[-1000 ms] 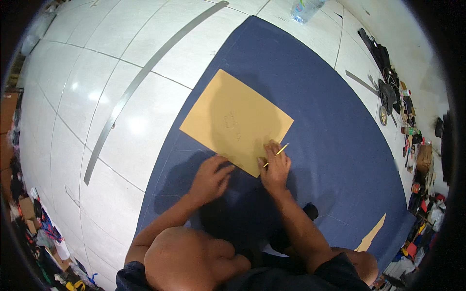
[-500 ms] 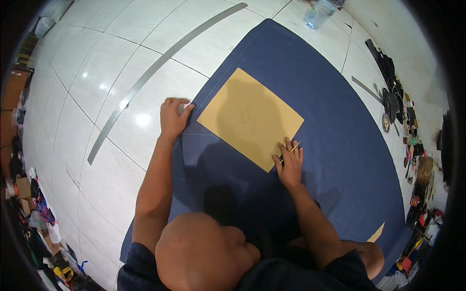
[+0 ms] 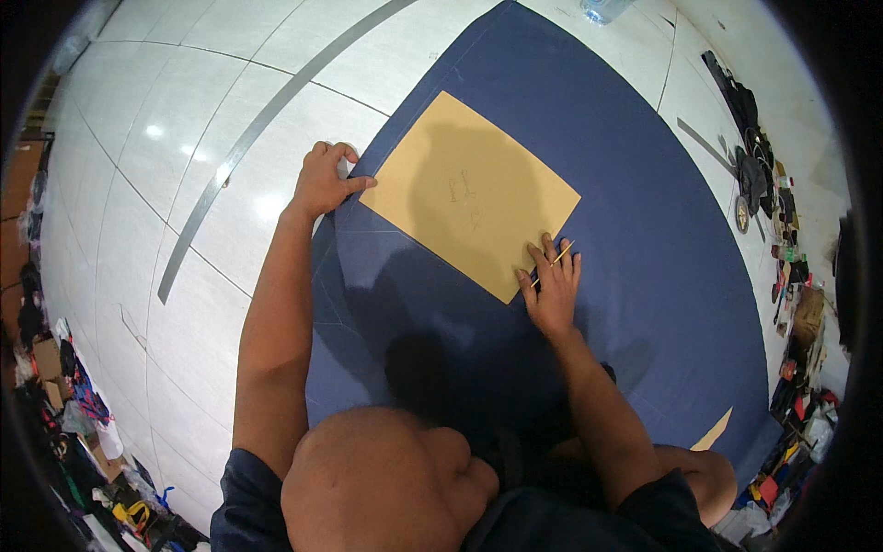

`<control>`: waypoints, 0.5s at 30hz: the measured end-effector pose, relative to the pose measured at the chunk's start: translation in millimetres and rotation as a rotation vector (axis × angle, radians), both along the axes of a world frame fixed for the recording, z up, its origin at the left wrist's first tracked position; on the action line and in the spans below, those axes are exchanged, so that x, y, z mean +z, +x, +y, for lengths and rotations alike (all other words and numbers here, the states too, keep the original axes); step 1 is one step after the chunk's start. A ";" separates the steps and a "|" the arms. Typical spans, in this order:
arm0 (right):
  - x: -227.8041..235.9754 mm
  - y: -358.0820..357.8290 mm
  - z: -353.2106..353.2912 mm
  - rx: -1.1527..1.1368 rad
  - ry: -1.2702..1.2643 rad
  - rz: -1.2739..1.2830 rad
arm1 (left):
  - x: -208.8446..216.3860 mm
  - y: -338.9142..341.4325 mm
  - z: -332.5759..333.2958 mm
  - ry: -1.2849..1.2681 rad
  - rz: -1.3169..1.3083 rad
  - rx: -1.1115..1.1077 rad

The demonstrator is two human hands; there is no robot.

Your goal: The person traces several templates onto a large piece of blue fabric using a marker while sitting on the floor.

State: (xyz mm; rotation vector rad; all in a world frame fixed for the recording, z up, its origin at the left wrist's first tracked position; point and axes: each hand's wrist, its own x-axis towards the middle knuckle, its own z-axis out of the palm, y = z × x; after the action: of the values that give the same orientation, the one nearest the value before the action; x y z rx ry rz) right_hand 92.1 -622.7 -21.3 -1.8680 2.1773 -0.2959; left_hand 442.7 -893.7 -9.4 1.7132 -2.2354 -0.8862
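The cloth edge left of the card is now gripped by the left hand; a pencil is kept between the right hand fingers at the card's near corner.

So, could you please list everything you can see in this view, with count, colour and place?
Fabric sheet: one, dark blue, spread on the floor, centre.
Paper pattern piece: one, tan, lying on the fabric.
Small paper piece: one, tan, at the fabric's lower right edge.
Pencil: one, yellowish, between the right fingers.
Tiled floor: white, with a grey strip across it.
Bottle: one, clear, top edge.
Clutter: mixed colours, along the right rim and lower left.
Left hand: gripping the fabric's left edge.
Right hand: pressing on the pattern's lower right corner.
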 end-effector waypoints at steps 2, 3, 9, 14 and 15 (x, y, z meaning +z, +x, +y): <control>0.8 -0.4 1.0 0.007 0.007 -0.001 | 1.1 0.0 0.0 0.019 -0.003 -0.001; 0.9 -0.5 1.4 0.010 0.010 -0.001 | 1.2 -0.5 0.6 0.008 -0.008 0.000; -0.2 1.0 -0.1 0.001 0.021 0.020 | -3.0 2.4 2.1 -0.010 -0.001 0.010; -2.0 0.1 0.7 0.002 0.008 0.026 | 1.3 0.4 0.8 0.022 -0.003 0.007; -2.0 0.2 0.8 0.005 0.002 0.022 | 1.6 0.7 1.0 0.013 -0.012 0.009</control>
State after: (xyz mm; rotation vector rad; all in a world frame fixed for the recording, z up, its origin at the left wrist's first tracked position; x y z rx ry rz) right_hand 92.3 -621.9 -23.3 -1.8835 2.1861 -0.2734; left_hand 443.4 -892.8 -7.9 1.7374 -2.2321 -0.8928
